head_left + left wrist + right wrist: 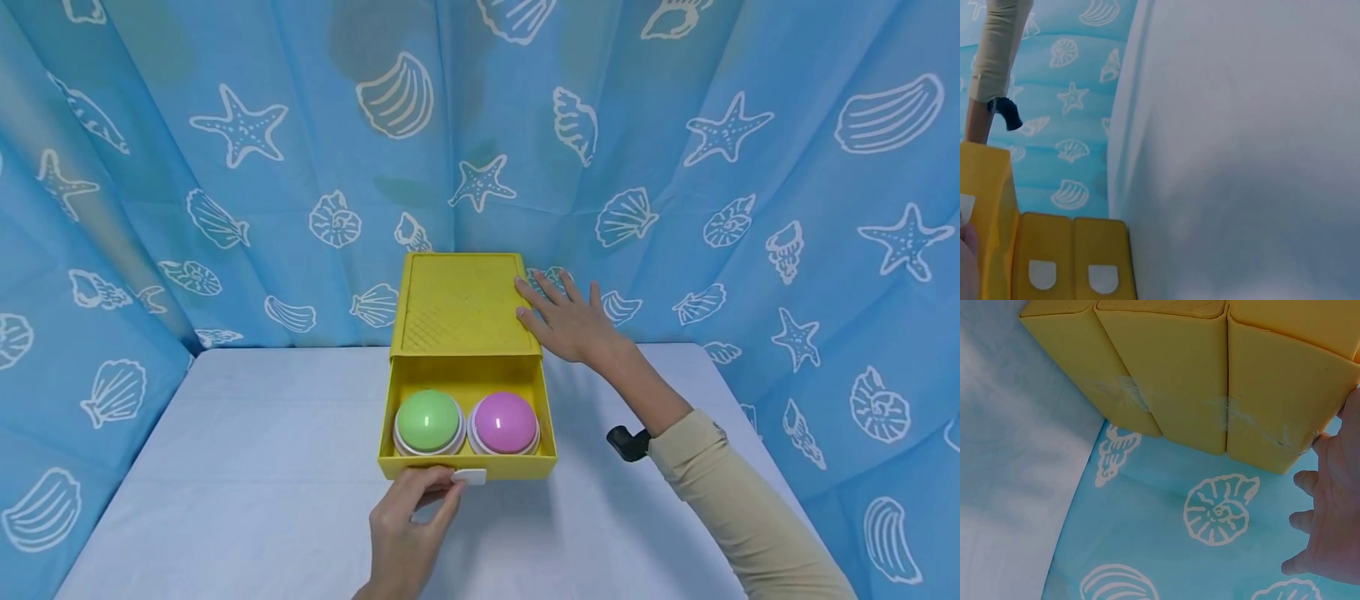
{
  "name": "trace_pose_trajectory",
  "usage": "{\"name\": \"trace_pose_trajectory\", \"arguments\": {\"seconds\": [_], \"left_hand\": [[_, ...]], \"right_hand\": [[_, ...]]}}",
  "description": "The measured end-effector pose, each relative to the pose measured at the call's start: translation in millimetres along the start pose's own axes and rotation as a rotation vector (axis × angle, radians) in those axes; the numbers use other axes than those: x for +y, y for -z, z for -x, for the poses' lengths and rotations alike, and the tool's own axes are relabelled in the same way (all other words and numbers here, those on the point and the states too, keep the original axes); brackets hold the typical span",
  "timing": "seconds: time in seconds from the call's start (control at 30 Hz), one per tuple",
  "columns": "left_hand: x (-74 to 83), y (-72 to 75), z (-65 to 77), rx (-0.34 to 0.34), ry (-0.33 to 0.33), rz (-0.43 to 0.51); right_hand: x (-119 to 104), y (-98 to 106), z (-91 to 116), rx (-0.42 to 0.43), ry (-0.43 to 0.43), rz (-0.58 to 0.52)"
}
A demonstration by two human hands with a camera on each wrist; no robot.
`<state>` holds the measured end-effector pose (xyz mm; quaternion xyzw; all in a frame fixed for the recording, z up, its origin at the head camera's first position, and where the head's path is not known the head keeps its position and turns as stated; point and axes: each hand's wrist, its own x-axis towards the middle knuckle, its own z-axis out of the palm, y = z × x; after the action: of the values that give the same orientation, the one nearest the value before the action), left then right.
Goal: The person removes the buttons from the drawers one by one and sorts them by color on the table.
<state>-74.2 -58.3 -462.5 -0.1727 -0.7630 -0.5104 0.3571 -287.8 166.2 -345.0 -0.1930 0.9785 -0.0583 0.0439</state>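
A yellow drawer unit [465, 304] stands on the table with its top drawer [467, 468] pulled out. Inside the drawer sit a green domed button [428, 420] and a pink domed button [506, 422], side by side, each on a white round base. My left hand [411, 521] pinches the white pull tab [470, 477] on the drawer's front between thumb and fingers. With fingers spread, my right hand [570, 321] rests against the unit's right side near the top. In the right wrist view, that hand's fingertips [1319, 442] lie at the unit's edge.
Two lower drawers [1074, 250] with white tabs are closed beneath the pulled-out one. Clear tape [1229, 411] crosses the unit's side. A white cloth covers the table [262, 467], and a blue shell-patterned curtain [285, 183] hangs close behind.
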Motion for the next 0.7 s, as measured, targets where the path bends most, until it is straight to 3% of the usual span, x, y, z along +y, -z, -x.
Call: {"name": "trace_pose_trajectory", "arguments": {"seconds": [0.17,0.3,0.37,0.43,0.6,0.7], "left_hand": [[0.9,12.7,-3.8,-0.054,-0.048,0.044],[10.9,30.6,-15.6,-0.115,0.033,0.049],[17.6,42.0,-25.4,-0.163,0.083,0.06],[21.9,53.4,-37.1,-0.207,0.088,0.099],[22.8,75.3,-71.7,-0.304,0.018,0.174],[17.8,83.4,-95.8,-0.436,0.052,0.22]], "right_hand": [[0,0,-1,-0.001,-0.003,0.005],[0,0,-1,-0.001,-0.004,0.005],[0,0,-1,-0.002,-0.005,0.003],[-1,0,0,-0.003,-0.005,0.0],[-1,0,0,-0.006,-0.005,-0.009],[0,-1,1,-0.008,-0.006,-0.018]]}}
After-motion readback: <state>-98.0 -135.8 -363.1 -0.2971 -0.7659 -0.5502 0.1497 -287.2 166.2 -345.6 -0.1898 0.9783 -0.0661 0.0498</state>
